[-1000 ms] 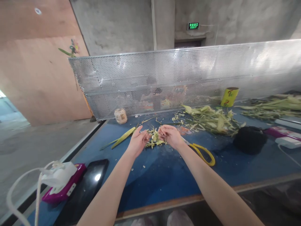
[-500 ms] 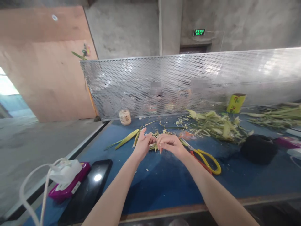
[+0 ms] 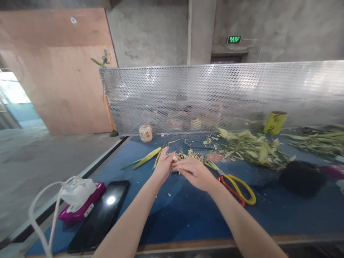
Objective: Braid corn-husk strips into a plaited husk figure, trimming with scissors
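My left hand (image 3: 163,165) and my right hand (image 3: 194,171) meet over the middle of the blue table, fingertips together and bent. A small pale piece (image 3: 175,158) shows between the fingers; its kind is too small to make out. The left thumb sticks up, and the right fingers lie across the left fingertips. Behind the hands spreads a heap of thin, pale green plant scraps (image 3: 197,154), partly hidden by them. Scissors (image 3: 220,172) with a red and a yellow handle lie beside my right forearm. Left of my left hand are yellow-green leaf strips (image 3: 149,156).
At the left lie a black phone (image 3: 103,213) and a purple power strip (image 3: 77,214) with a cable. A pale spool of twine (image 3: 145,133) stands near the perforated metal screen (image 3: 161,89). Rightward are husk leaves (image 3: 249,143), a yellow tube (image 3: 274,123) and a black roll (image 3: 302,179).
My right hand has flattened and its fingers now reach further over the left fingertips. The pale piece shows more plainly. The camera view has shifted slightly.
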Action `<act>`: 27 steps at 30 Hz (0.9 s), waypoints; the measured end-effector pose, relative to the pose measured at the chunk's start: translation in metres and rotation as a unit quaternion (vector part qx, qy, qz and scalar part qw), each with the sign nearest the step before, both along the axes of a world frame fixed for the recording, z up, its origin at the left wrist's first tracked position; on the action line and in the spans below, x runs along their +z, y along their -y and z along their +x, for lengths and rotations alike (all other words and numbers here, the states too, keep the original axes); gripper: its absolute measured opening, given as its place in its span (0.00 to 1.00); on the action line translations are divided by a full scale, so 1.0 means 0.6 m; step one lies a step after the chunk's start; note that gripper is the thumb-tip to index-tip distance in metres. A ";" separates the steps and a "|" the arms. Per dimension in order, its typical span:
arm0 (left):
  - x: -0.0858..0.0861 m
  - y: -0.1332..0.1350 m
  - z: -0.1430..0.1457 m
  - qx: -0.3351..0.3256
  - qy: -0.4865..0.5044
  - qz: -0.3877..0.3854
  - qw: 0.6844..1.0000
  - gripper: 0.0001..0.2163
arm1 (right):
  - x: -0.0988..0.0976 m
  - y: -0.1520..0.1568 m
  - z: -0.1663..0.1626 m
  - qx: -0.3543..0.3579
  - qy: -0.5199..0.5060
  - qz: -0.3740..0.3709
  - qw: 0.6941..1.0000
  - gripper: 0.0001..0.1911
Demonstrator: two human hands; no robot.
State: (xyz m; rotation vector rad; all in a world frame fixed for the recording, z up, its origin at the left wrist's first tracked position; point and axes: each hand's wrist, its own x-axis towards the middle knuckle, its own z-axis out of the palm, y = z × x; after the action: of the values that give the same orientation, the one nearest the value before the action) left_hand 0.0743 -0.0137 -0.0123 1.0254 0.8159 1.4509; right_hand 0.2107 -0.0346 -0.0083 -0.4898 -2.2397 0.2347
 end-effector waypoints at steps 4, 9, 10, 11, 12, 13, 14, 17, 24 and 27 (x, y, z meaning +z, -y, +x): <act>-0.002 -0.009 -0.005 0.092 -0.062 0.014 0.994 0.31 | -0.003 -0.010 0.002 -0.043 -0.055 -0.031 0.997 0.15; -0.002 -0.005 -0.007 0.084 -0.211 0.097 0.969 0.31 | 0.001 -0.020 0.009 -0.098 -0.063 -0.108 0.987 0.16; -0.002 -0.002 -0.006 0.074 -0.233 0.119 0.962 0.32 | 0.001 -0.021 0.010 -0.103 -0.058 -0.114 0.986 0.16; -0.002 0.001 -0.006 0.068 -0.252 0.141 0.955 0.32 | 0.000 -0.023 0.012 -0.105 -0.053 -0.117 0.986 0.17; -0.002 0.004 -0.006 0.065 -0.266 0.161 0.948 0.32 | -0.002 -0.025 0.013 -0.105 -0.048 -0.116 0.986 0.17; -0.001 0.007 -0.006 0.065 -0.277 0.180 0.942 0.32 | -0.004 -0.027 0.015 -0.104 -0.046 -0.116 0.987 0.18; -0.001 0.010 -0.007 0.065 -0.284 0.196 0.936 0.32 | -0.006 -0.029 0.016 -0.105 -0.047 -0.120 0.986 0.20; 0.002 0.017 -0.008 0.063 -0.299 0.225 0.925 0.32 | -0.013 -0.034 0.017 -0.116 -0.056 -0.148 0.981 0.26; 0.017 0.027 -0.005 0.058 -0.269 0.222 0.935 0.27 | -0.016 -0.039 0.019 -0.152 -0.007 -0.160 0.975 0.26; 0.019 0.027 -0.005 0.080 -0.232 0.217 0.945 0.24 | -0.019 -0.043 0.020 -0.145 -0.019 -0.149 0.978 0.27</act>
State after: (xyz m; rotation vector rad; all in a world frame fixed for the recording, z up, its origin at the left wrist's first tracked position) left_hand 0.0714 -0.0299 -0.0010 1.7146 0.9483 1.5903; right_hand 0.2230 -0.0089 -0.0199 -0.9550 -2.0723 0.4267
